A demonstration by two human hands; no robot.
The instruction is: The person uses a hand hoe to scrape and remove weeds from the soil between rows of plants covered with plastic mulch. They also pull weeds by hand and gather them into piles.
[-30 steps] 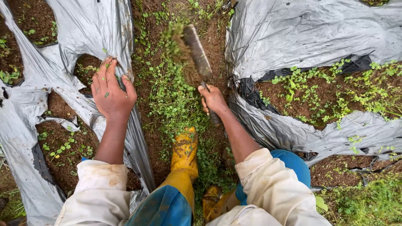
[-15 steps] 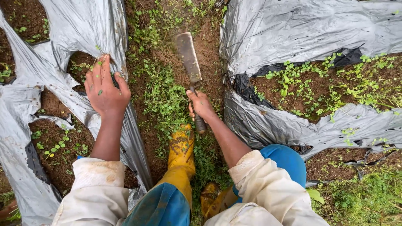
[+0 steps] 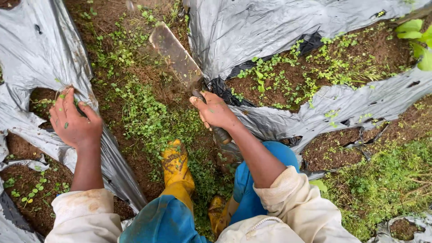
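My right hand (image 3: 215,110) grips the dark handle of a machete (image 3: 175,55) whose broad, soil-caked blade points up and left over the weedy furrow (image 3: 144,112). My left hand (image 3: 74,123) rests, fingers spread, on the torn edge of the grey plastic mulch sheet (image 3: 31,54) at the left, beside a hole showing brown soil. Small green weeds cover the furrow between both hands. My yellow rubber boot (image 3: 175,164) stands in the furrow just below the machete hand.
Another grey plastic sheet (image 3: 279,22) covers the bed at the right, torn open over soil with weeds (image 3: 315,67). Grass (image 3: 387,189) grows at the lower right. Blue trousers (image 3: 252,193) and cream sleeves fill the bottom.
The view has shifted right and closer. The machete blade has swung from pointing straight up the furrow to angling up-left, and my right hand moved slightly left. My left hand stays on the plastic edge.
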